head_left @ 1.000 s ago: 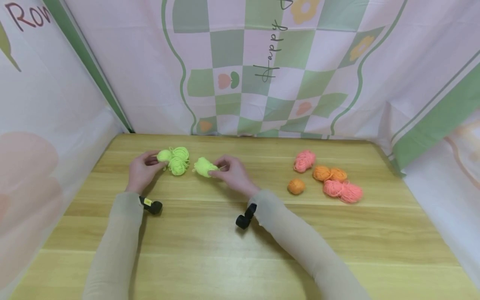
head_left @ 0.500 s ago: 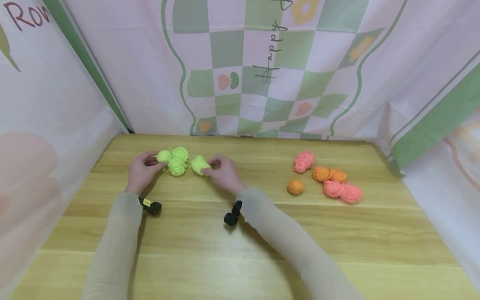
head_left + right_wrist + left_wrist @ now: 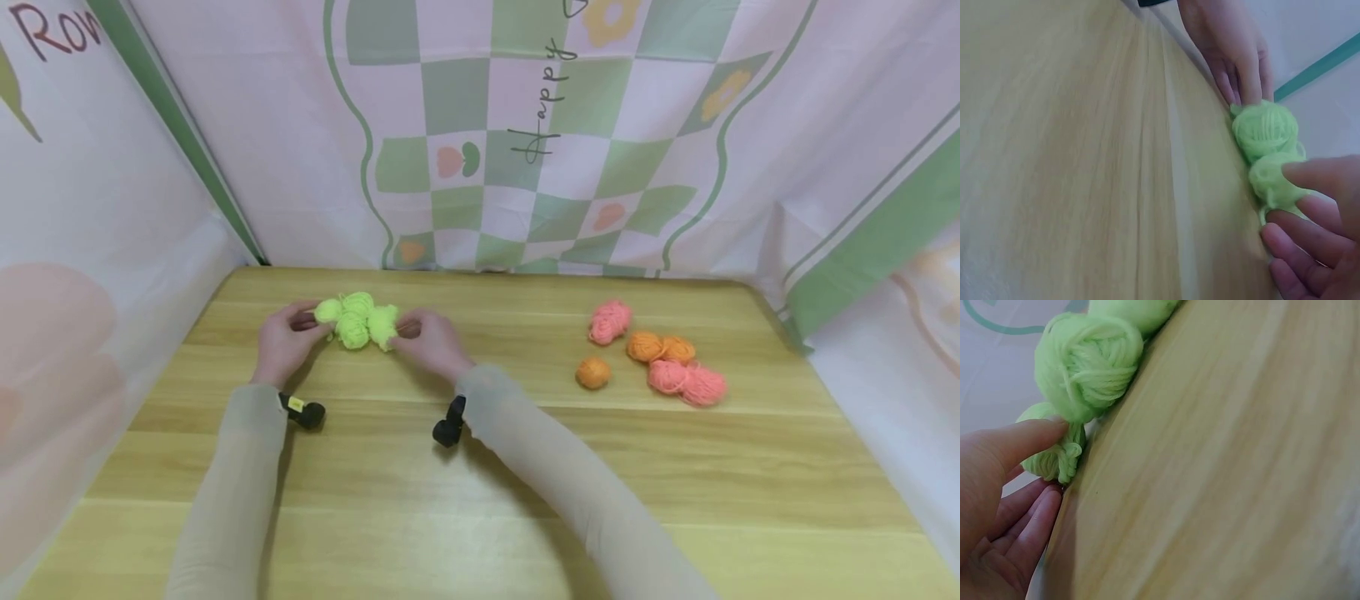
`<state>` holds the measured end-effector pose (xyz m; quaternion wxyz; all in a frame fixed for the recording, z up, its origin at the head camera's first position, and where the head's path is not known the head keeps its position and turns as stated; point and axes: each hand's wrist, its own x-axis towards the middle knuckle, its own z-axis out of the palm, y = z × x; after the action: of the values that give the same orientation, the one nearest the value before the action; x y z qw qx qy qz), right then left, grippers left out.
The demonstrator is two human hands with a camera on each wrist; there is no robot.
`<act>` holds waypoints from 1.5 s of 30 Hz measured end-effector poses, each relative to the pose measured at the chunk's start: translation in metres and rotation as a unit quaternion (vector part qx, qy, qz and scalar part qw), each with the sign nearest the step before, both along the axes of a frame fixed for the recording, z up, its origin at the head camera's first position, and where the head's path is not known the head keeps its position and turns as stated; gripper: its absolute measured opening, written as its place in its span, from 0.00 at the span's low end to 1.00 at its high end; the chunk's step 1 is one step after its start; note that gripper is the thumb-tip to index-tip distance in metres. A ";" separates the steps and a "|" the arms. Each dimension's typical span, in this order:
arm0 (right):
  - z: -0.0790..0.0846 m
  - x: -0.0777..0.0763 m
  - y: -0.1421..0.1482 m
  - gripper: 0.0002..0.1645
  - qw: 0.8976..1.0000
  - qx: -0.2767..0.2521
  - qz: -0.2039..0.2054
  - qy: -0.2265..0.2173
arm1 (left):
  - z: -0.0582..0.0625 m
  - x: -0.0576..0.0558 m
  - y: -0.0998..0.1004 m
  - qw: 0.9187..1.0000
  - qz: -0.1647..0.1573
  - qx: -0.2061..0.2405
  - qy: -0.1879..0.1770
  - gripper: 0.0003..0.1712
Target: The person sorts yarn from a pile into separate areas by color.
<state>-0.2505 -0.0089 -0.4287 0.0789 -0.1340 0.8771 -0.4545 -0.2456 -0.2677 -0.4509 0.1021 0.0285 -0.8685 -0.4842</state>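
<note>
Bright yellow-green yarn balls sit bunched together at the table's back left. My left hand (image 3: 288, 342) holds the leftmost small green yarn ball (image 3: 1044, 459), its thumb on the near side and fingers behind. Against that ball stands a larger green yarn ball (image 3: 1088, 365) with loose looped strands. My right hand (image 3: 433, 342) pinches the rightmost green yarn ball (image 3: 382, 323), which appears to touch the middle ones. In the right wrist view, thumb and fingers are on either side of this ball (image 3: 1275, 180). The far sides of the balls are hidden.
To the right on the wooden table (image 3: 480, 500) lie a pink yarn ball (image 3: 610, 322), a single orange ball (image 3: 593, 372), a joined orange pair (image 3: 660, 347) and a longer pink bundle (image 3: 687, 382). A patterned curtain (image 3: 517, 167) hangs behind the table.
My right hand has moved left with its green yarn ball, closing the gap to the other green balls. The left hand has stayed in place.
</note>
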 end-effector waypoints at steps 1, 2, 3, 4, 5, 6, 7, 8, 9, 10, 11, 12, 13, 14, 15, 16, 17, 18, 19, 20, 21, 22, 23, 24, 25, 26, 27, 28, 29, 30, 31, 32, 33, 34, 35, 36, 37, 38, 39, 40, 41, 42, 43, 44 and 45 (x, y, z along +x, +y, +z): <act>0.001 0.001 -0.001 0.23 1.000 -0.001 0.015 -0.001 | 0.000 0.000 0.000 1.000 -0.001 0.000 -0.001 0.28; 0.002 0.002 -0.002 0.24 1.000 -0.001 0.029 0.000 | 0.000 0.000 0.000 1.000 -0.001 0.001 -0.001 0.27; 0.003 0.003 -0.002 0.25 0.999 -0.001 0.039 0.000 | -0.001 -0.001 0.000 1.000 -0.002 0.001 -0.001 0.27; 0.003 0.004 -0.003 0.26 0.999 0.000 0.047 0.001 | -0.001 -0.001 0.000 1.000 -0.003 0.001 -0.001 0.27; 0.004 0.004 -0.003 0.27 0.999 0.001 0.052 0.001 | 0.000 -0.001 0.000 1.000 -0.003 0.001 0.000 0.27; 0.005 0.005 -0.003 0.27 0.998 0.002 0.057 0.000 | -0.001 -0.001 0.000 1.000 -0.003 0.000 0.000 0.27; 0.005 0.006 -0.003 0.27 0.998 0.003 0.059 0.000 | -0.001 -0.002 0.000 1.000 -0.004 -0.001 0.002 0.26; 0.005 0.006 -0.003 0.27 0.998 0.003 0.060 -0.001 | -0.001 -0.002 0.000 1.000 -0.004 -0.001 0.003 0.26; 0.005 0.006 -0.003 0.27 0.998 0.002 0.061 -0.003 | -0.001 -0.001 0.000 1.000 -0.004 -0.003 0.003 0.27; 0.005 0.007 -0.003 0.28 0.998 0.001 0.062 -0.004 | -0.001 -0.002 -0.001 1.000 -0.003 -0.004 0.004 0.27; 0.005 0.007 -0.002 0.28 0.998 0.000 0.063 -0.004 | -0.001 -0.001 0.000 1.000 -0.003 -0.003 0.004 0.27; 0.005 0.007 -0.002 0.28 0.998 -0.002 0.065 -0.004 | -0.002 -0.001 -0.001 1.000 -0.002 -0.003 0.003 0.27; 0.004 0.007 -0.001 0.28 0.998 -0.006 0.067 -0.004 | -0.002 -0.001 -0.001 1.000 -0.001 -0.003 0.002 0.27; 0.004 0.008 0.000 0.28 0.998 -0.010 0.067 -0.005 | -0.002 -0.001 0.000 1.000 0.000 -0.003 0.001 0.27; 0.004 0.008 0.001 0.29 0.998 -0.013 0.068 -0.005 | -0.002 -0.001 0.000 1.000 0.001 -0.003 0.001 0.27; 0.004 0.008 0.002 0.29 0.998 -0.016 0.068 -0.005 | -0.002 -0.001 0.000 1.000 0.003 -0.002 0.000 0.27; 0.003 0.009 0.003 0.29 0.997 -0.020 0.068 -0.006 | -0.002 -0.001 0.000 1.000 0.003 -0.002 0.000 0.27; 0.004 0.009 0.004 0.30 0.997 -0.026 0.068 -0.007 | -0.002 -0.001 0.000 1.000 0.004 -0.003 -0.001 0.27; 0.004 0.009 0.006 0.30 0.997 -0.030 0.068 -0.008 | -0.002 -0.001 0.000 1.000 0.004 -0.003 -0.001 0.27; 0.004 0.010 0.007 0.30 0.997 -0.032 0.067 -0.009 | -0.002 -0.001 0.000 1.000 0.004 -0.003 0.000 0.27; 0.004 0.010 0.009 0.30 0.997 -0.036 0.067 -0.011 | -0.002 -0.001 0.000 1.000 0.003 -0.003 -0.001 0.27; 0.005 0.010 0.011 0.30 0.997 -0.040 0.066 -0.013 | -0.002 -0.001 0.000 1.000 0.003 -0.002 -0.001 0.27; 0.005 0.010 0.013 0.31 0.997 -0.043 0.064 -0.015 | -0.002 -0.001 0.000 1.000 0.001 -0.002 -0.001 0.27; 0.005 0.010 0.015 0.31 0.997 -0.048 0.063 -0.016 | -0.002 0.000 0.001 1.000 0.000 -0.001 -0.002 0.27; 0.006 0.010 0.017 0.31 0.997 -0.051 0.060 -0.018 | -0.001 0.000 0.001 1.000 -0.001 -0.001 -0.002 0.28; 0.007 0.011 0.020 0.31 0.997 -0.054 0.057 -0.019 | -0.001 0.000 0.001 1.000 -0.002 0.000 -0.002 0.28; 0.007 0.011 0.022 0.31 0.997 -0.058 0.055 -0.021 | -0.001 0.000 0.001 1.000 -0.001 0.000 -0.003 0.28; 0.008 0.011 0.025 0.31 0.997 -0.060 0.053 -0.021 | -0.001 0.000 0.002 1.000 -0.001 0.001 -0.003 0.28; 0.009 0.011 0.027 0.31 0.997 -0.062 0.050 -0.021 | -0.001 0.001 0.002 1.000 -0.001 0.002 -0.003 0.28; 0.009 0.012 0.030 0.31 0.996 -0.067 0.048 -0.022 | -0.001 0.001 0.002 1.000 0.000 0.002 -0.003 0.28; 0.010 0.012 0.033 0.31 0.996 -0.068 0.046 -0.022 | -0.001 0.000 0.002 1.000 0.000 0.002 -0.002 0.27; 0.010 0.012 0.036 0.31 0.996 -0.068 0.045 -0.020 | -0.001 0.000 0.002 1.000 0.001 0.002 -0.002 0.27; 0.010 0.013 0.039 0.31 0.996 -0.070 0.044 -0.020 | -0.001 0.001 0.002 1.000 0.002 0.001 -0.001 0.27; 0.010 0.013 0.043 0.31 0.996 -0.071 0.042 -0.019 | -0.001 0.001 0.002 1.000 0.001 0.000 0.000 0.27; 0.009 0.013 0.046 0.31 0.996 -0.074 0.041 -0.019 | -0.001 0.001 0.002 1.000 0.002 -0.002 0.000 0.27; 0.009 0.014 0.050 0.31 0.996 -0.077 0.041 -0.019 | -0.001 0.001 0.001 1.000 0.003 -0.003 0.000 0.27; 0.009 0.014 0.054 0.31 0.996 -0.078 0.041 -0.016 | -0.001 0.001 0.001 1.000 0.003 -0.003 0.001 0.27; 0.009 0.014 0.058 0.32 0.996 -0.079 0.041 -0.016 | -0.001 0.001 0.001 1.000 0.003 -0.004 0.001 0.27; 0.010 0.014 0.062 0.32 0.996 -0.080 0.040 -0.016 | -0.001 0.001 0.001 1.000 0.002 -0.004 0.001 0.27; 0.010 0.014 0.066 0.32 0.996 -0.082 0.039 -0.012 | -0.001 0.001 0.001 1.000 0.002 -0.003 0.001 0.27; 0.011 0.014 0.069 0.32 0.996 -0.084 0.039 -0.010 | -0.002 0.001 0.001 1.000 0.002 -0.003 0.001 0.27; 0.012 0.014 0.073 0.32 0.996 -0.086 0.038 -0.006 | -0.002 0.001 0.001 1.000 0.001 -0.002 0.001 0.27; 0.013 0.014 0.076 0.32 0.996 -0.087 0.035 -0.003 | -0.002 0.000 0.001 1.000 0.001 -0.002 0.000 0.27; 0.014 0.013 0.080 0.32 0.996 -0.088 0.032 0.002 | -0.002 0.000 0.001 1.000 0.001 -0.003 0.000 0.27; 0.015 0.013 0.084 0.32 0.995 -0.093 0.029 0.004 | -0.003 0.000 0.001 1.000 0.001 -0.002 0.000 0.27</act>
<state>-0.2377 0.0752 -0.4136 0.0756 -0.1685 0.8270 -0.5310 -0.2457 -0.2663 -0.4535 0.1029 0.0290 -0.8694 -0.4824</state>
